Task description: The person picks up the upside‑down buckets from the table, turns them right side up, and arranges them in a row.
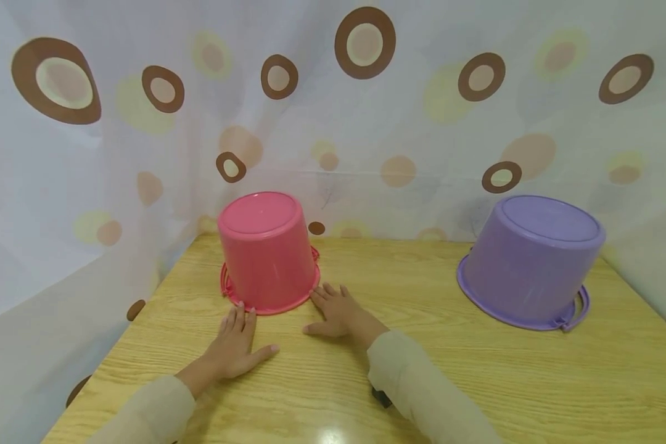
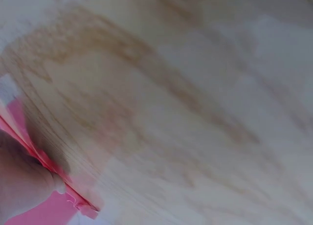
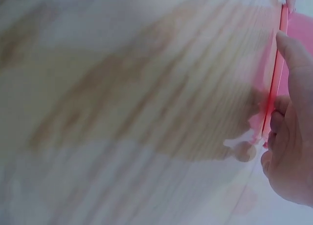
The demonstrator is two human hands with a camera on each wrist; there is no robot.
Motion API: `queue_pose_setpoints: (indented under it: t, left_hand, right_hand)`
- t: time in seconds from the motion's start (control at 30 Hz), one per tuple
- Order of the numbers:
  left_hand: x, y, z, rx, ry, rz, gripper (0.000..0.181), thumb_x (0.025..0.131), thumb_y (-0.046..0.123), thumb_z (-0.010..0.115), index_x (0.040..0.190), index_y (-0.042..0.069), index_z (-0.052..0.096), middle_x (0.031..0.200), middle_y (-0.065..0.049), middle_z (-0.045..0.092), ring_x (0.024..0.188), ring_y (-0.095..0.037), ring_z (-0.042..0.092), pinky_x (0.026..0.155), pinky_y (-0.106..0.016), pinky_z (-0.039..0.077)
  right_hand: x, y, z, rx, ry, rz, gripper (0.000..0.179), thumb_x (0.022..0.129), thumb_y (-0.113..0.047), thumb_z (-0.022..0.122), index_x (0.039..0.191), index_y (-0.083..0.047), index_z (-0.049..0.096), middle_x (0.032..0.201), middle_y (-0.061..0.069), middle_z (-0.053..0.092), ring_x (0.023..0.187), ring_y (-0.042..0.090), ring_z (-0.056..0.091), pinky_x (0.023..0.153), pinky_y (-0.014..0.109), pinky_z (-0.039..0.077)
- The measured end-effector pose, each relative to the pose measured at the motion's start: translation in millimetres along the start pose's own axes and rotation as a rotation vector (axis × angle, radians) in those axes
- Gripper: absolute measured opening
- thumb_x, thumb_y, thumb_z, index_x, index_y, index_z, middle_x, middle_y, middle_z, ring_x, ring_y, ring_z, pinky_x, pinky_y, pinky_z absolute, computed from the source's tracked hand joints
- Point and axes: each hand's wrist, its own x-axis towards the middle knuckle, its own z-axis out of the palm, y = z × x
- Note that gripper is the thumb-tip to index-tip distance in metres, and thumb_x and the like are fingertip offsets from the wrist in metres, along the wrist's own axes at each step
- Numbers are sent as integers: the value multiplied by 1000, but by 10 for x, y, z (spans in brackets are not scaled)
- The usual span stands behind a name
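A pink bucket [image 1: 269, 265] stands upside down on the wooden table, its rim down and its handle lying around the back and left. My left hand [image 1: 230, 351] lies low at its front left, fingertips against the rim and thumb spread away. At the front right, my right hand [image 1: 338, 314] reaches the rim with extended fingers. In the left wrist view, part of my left hand [image 2: 22, 181] overlaps the pink rim [image 2: 49, 161]. The right wrist view has my right hand [image 3: 296, 156] beside the red-pink rim [image 3: 275, 83]; some fingers are hidden there.
A purple bucket [image 1: 527, 271], also upside down, stands on the right of the table [image 1: 388, 283], its handle [image 1: 579, 311] sticking out at the front right. A curtain with brown and yellow circles [image 1: 322, 123] hangs behind and along the sides. A small dark object [image 1: 381, 396] sits under my right sleeve.
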Motion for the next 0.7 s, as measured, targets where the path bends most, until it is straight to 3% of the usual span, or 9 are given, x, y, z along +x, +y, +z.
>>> queue_pose_setpoints:
  t: [0.27, 0.7]
  left_hand:
    - [-31, 14, 14, -12, -12, 18, 91, 90, 55, 46, 145, -8, 10, 148, -36, -1, 138, -50, -2, 112, -61, 5]
    - [-50, -16, 36, -12, -26, 54, 91, 89, 57, 46, 146, -6, 13, 150, -33, -3, 138, -49, -3, 110, -63, 7]
  right_hand:
    - [-76, -2, 1, -104, 3, -18, 82, 87, -60, 48, 147, -10, 25, 154, 6, 23, 144, 25, 16, 117, 48, 11]
    - [-158, 99, 49, -39, 31, -78, 81, 88, -58, 49, 147, -7, 25, 155, 8, 21, 144, 27, 16, 117, 47, 13]
